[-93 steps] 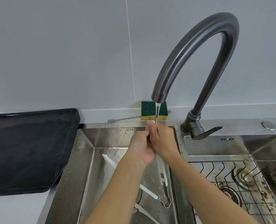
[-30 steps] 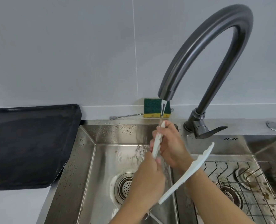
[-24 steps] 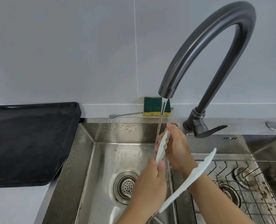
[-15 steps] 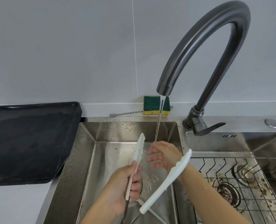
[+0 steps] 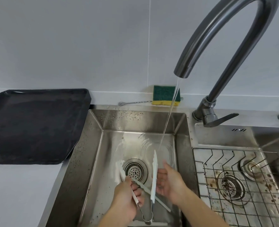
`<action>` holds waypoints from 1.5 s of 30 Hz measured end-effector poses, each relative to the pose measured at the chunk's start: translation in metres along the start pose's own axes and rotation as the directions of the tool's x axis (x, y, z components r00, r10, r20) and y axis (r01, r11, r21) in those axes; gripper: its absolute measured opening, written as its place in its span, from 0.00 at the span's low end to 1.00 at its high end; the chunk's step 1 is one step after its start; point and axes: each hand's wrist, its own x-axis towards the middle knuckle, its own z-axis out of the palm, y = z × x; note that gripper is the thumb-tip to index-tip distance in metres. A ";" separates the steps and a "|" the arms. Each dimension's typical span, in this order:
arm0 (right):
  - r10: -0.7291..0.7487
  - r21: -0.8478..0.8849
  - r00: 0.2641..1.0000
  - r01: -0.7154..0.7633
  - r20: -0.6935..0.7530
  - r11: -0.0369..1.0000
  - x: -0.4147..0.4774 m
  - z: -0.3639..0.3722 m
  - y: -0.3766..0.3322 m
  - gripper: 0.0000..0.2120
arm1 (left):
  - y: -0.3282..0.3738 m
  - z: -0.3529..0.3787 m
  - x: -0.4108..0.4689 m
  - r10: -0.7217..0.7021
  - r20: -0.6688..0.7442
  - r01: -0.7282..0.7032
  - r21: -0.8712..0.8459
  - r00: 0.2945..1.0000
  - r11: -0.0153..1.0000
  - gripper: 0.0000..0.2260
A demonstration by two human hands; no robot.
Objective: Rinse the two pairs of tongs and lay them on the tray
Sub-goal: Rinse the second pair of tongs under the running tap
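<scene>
Tongs [image 5: 153, 176] with white tips and a metal spring loop are held low over the left sink basin [image 5: 89, 161], near its front edge. The left hand [image 5: 125, 199] is closed around one arm of them. The other arm sticks up beside the right hand [image 5: 169, 182], which is spread open with its palm towards it and grips nothing. A second pair of tongs [image 5: 161, 202] seems to lie on the basin floor beneath the hands, running towards the front right corner, partly hidden.

Water runs from the dark curved faucet [image 5: 220, 38] in a thin stream that lands behind the held tongs, so they may not be getting rinsed at all just now. The grip is one-handed on a wet arm, and I would expect it could slip, dropping the tongs onto the pair below or against the drain strainer [image 5: 135, 171].

The black tray [image 5: 79, 122] sits on the desk at the basin's left edge, bare. Carrying dripping tongs across would likely wet the desk [image 5: 21, 194].
</scene>
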 end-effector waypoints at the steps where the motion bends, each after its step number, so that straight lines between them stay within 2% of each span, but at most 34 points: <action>1: -0.006 -0.050 0.999 0.008 0.034 0.999 -0.003 0.000 0.000 0.24 | -0.002 0.000 0.002 0.023 -0.026 -0.023 -0.010 0.999 1.000 0.20; 3: -0.060 -0.251 0.994 0.080 0.087 0.965 -0.009 0.001 -0.002 0.24 | -0.005 0.001 0.005 0.077 -0.069 -0.078 -0.006 0.995 0.997 0.18; 5: -0.143 -0.471 0.981 0.190 0.134 0.861 -0.014 0.004 -0.002 0.17 | -0.008 0.002 0.005 0.126 -0.089 -0.125 0.018 0.988 0.992 0.17; 7: -0.231 -0.640 0.954 0.301 0.193 0.707 -0.014 0.006 0.001 0.10 | -0.010 0.003 0.004 0.144 -0.093 -0.141 0.042 0.985 0.989 0.16; 9: -0.314 -0.734 0.917 0.388 0.246 0.557 -0.011 0.007 0.005 0.08 | -0.011 0.001 0.005 0.130 -0.088 -0.119 0.124 0.988 0.985 0.14; 12: -0.404 -0.846 0.866 0.433 0.295 0.310 -0.003 0.003 0.010 0.10 | -0.011 -0.008 0.008 0.050 0.001 -0.047 0.384 0.999 0.922 0.07; 14: -0.436 -0.894 0.842 0.419 0.318 0.157 0.002 -0.002 0.010 0.10 | -0.009 -0.018 0.011 0.000 0.076 -0.047 0.618 0.997 0.784 0.08; 15: -0.431 -0.907 0.839 0.410 0.333 0.098 0.003 -0.004 0.010 0.11 | -0.007 -0.025 0.011 -0.011 0.113 -0.077 0.738 0.994 0.670 0.09; 17: -0.403 -0.916 0.833 0.401 0.378 -0.030 0.003 -0.005 0.006 0.12 | -0.003 -0.036 0.012 0.000 0.201 -0.186 0.908 0.980 0.375 0.09; 19: -0.387 -0.906 0.820 0.391 0.422 -0.160 0.002 -0.004 0.003 0.14 | -0.001 -0.044 0.014 0.058 0.304 -0.308 0.944 0.951 0.117 0.12; 23: -0.365 -0.875 0.820 0.303 0.441 -0.377 0.004 -0.001 0.001 0.18 | -0.005 -0.040 0.007 0.233 0.495 -0.465 0.868 0.837 -0.175 0.14; 25: -0.345 -0.857 0.826 0.282 0.445 -0.430 0.004 0.000 0.001 0.19 | -0.011 -0.035 0.006 0.292 0.598 -0.502 0.794 0.747 -0.342 0.11; 27: -0.327 -0.851 0.836 0.273 0.440 -0.448 0.003 0.000 0.001 0.20 | -0.016 -0.031 0.012 0.272 0.691 -0.519 0.698 0.670 -0.493 0.05; 29: -0.306 -0.849 0.849 0.265 0.430 -0.458 0.003 0.000 0.002 0.20 | -0.022 -0.030 0.024 0.183 0.714 -0.485 0.618 0.676 -0.619 0.10; 32: -0.250 -0.844 0.873 0.273 0.418 -0.461 0.007 0.000 0.008 0.19 | -0.030 -0.029 0.043 0.067 0.661 -0.416 0.545 0.747 -0.728 0.13; 36: -0.187 -0.839 0.900 0.269 0.394 -0.474 0.019 -0.003 0.017 0.18 | -0.042 -0.026 0.058 -0.012 0.621 -0.374 0.456 0.783 -0.807 0.11; 45: -0.143 -0.834 0.922 0.249 0.359 -0.493 0.036 -0.013 0.026 0.16 | -0.055 -0.021 0.069 -0.096 0.618 -0.420 0.404 0.781 -0.813 0.11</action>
